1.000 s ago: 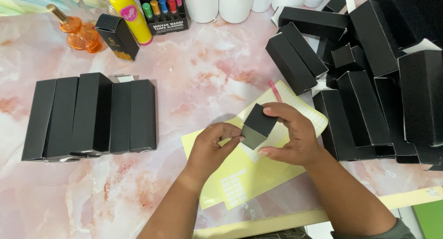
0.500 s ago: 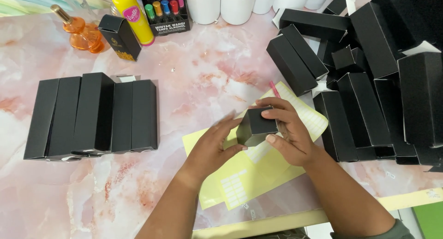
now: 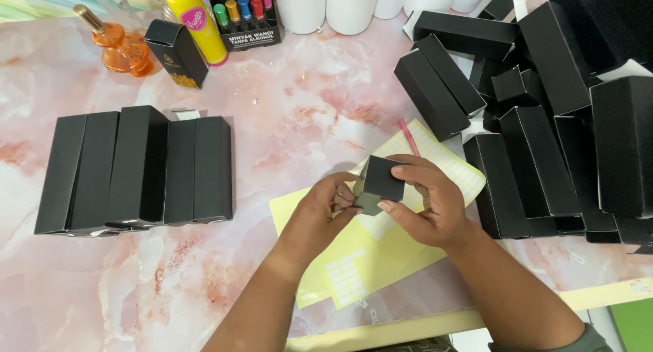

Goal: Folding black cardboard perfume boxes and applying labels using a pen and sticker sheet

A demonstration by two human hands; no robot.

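Observation:
My right hand grips a small black carton box, held end-on above the table. My left hand presses its fingertips against the box's left side. Under both hands lie yellow label sheets with small white stickers. A pink pen rests on the upper sheet.
A row of black boxes lies flat at the left. A heap of black boxes fills the right side. At the back stand an orange perfume bottle, an upright black box, a yellow bottle, a vial rack and white bottles.
The box has been turned in my hands so its end faces up. My left hand has moved in closer against its side.

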